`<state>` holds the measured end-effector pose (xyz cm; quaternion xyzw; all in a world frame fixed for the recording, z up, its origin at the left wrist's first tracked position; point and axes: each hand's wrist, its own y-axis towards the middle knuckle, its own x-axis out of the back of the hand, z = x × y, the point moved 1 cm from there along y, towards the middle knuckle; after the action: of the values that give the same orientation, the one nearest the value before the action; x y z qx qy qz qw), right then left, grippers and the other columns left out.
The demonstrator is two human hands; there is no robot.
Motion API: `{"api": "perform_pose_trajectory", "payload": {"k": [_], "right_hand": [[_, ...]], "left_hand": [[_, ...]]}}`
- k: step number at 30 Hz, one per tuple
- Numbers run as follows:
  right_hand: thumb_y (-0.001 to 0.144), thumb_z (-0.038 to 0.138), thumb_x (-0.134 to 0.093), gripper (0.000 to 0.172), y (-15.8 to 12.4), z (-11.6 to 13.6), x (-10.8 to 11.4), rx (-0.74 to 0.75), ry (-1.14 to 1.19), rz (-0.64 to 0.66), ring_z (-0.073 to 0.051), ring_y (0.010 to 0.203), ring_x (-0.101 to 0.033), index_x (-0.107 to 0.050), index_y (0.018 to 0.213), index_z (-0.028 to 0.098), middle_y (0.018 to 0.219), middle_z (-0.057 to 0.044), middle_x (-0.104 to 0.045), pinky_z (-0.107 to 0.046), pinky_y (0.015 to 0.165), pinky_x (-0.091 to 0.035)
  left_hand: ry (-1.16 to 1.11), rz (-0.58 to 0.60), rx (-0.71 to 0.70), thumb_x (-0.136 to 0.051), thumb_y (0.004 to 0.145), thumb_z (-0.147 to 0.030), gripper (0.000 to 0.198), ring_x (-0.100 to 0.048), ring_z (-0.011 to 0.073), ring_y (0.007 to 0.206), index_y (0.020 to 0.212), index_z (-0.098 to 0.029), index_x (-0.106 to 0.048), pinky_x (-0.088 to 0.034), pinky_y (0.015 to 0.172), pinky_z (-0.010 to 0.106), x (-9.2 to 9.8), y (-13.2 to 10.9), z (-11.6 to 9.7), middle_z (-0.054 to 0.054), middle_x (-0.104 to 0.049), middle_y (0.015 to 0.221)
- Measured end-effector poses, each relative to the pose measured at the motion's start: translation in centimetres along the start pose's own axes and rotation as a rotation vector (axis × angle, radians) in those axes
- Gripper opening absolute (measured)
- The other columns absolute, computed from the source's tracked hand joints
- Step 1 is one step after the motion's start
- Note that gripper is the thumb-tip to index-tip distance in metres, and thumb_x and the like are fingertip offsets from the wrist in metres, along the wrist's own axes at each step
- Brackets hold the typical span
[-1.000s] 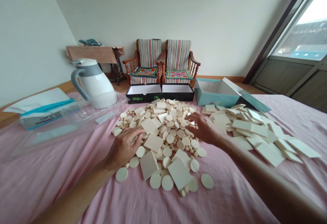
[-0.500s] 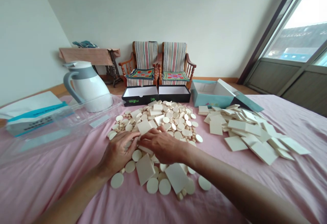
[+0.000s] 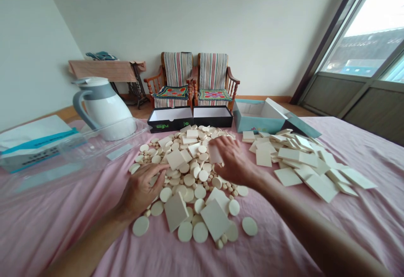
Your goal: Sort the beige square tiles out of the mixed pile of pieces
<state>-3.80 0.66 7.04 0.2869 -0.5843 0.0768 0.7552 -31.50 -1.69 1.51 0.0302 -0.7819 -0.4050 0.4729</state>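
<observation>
A heap of cream-coloured round discs and square tiles (image 3: 189,171) lies on the pink cloth in front of me. My left hand (image 3: 142,190) rests flat on the heap's left edge, fingers stretched out over small discs. My right hand (image 3: 232,163) is raised a little over the heap's right side, fingers closed on a square cream tile (image 3: 215,154). A second pile of square tiles (image 3: 303,161) spreads out to the right.
Two black boxes (image 3: 192,117) and a teal box (image 3: 268,115) stand open behind the piles. A white jug (image 3: 101,106) and a clear plastic tray (image 3: 75,153) are at the left. Two striped chairs stand by the far wall.
My right hand went from the heap's right to its middle beside my left hand, then drew back right and up holding a square tile. My left hand stayed at the left edge.
</observation>
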Motion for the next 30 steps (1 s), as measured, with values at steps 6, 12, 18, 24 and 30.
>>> {"api": "perform_pose_trajectory", "payload": {"k": [6, 12, 18, 24, 30], "right_hand": [[0.072, 0.026, -0.054, 0.055, -2.5, -10.9, 0.3, -0.493, -0.293, -0.109, -0.036, 0.108, -0.043, -0.047, 0.125, 0.014, 0.121, -0.019, -0.049, -0.049, 0.085, -0.037], [0.078, 0.019, -0.056, 0.029, -3.7, -5.7, 1.6, -0.029, 0.208, 0.181, -0.021, 0.098, -0.053, -0.057, 0.107, 0.020, 0.107, -0.008, -0.058, -0.037, 0.086, -0.042], [0.068, 0.022, -0.071, 0.051, -5.4, 2.6, 2.2, 0.390, 0.298, 0.514, -0.024, 0.106, -0.048, -0.052, 0.115, 0.018, 0.114, -0.010, -0.054, -0.041, 0.093, -0.040], [0.068, 0.021, -0.066, 0.042, -5.5, 4.2, 1.1, 0.393, 0.149, 0.422, -0.025, 0.099, -0.047, -0.053, 0.107, 0.014, 0.108, -0.011, -0.054, -0.041, 0.088, -0.041], [0.071, 0.025, -0.060, 0.043, -3.9, -0.6, 1.6, 0.156, 0.160, 0.193, -0.022, 0.096, -0.048, -0.052, 0.113, 0.017, 0.104, -0.009, -0.054, -0.037, 0.085, -0.042]], "left_hand": [[0.006, 0.012, 0.000, -0.049, 0.089, -0.019, 0.018, -0.065, 0.0168, 0.084, 0.098, -0.017, -0.064, -0.049, 0.078, 0.028, -0.4, -0.1, -0.1, 0.004, -0.070, 0.089], [0.007, 0.024, 0.026, -0.049, 0.089, -0.020, 0.018, -0.065, 0.0166, 0.084, 0.098, -0.017, -0.064, -0.048, 0.078, 0.027, -0.5, -0.1, -0.1, 0.004, -0.070, 0.089], [0.011, 0.031, 0.033, -0.051, 0.089, -0.021, 0.017, -0.065, 0.0167, 0.085, 0.099, -0.018, -0.064, -0.048, 0.079, 0.027, -0.6, -0.2, 0.1, 0.004, -0.070, 0.091], [0.021, 0.008, -0.002, -0.052, 0.088, -0.020, 0.017, -0.065, 0.0165, 0.085, 0.100, -0.018, -0.064, -0.048, 0.078, 0.027, -0.4, -0.1, 0.1, 0.004, -0.070, 0.091], [0.014, 0.009, 0.000, -0.051, 0.089, -0.021, 0.017, -0.065, 0.0169, 0.084, 0.099, -0.019, -0.064, -0.049, 0.078, 0.027, -0.4, 0.1, 0.0, 0.003, -0.070, 0.090]]}}
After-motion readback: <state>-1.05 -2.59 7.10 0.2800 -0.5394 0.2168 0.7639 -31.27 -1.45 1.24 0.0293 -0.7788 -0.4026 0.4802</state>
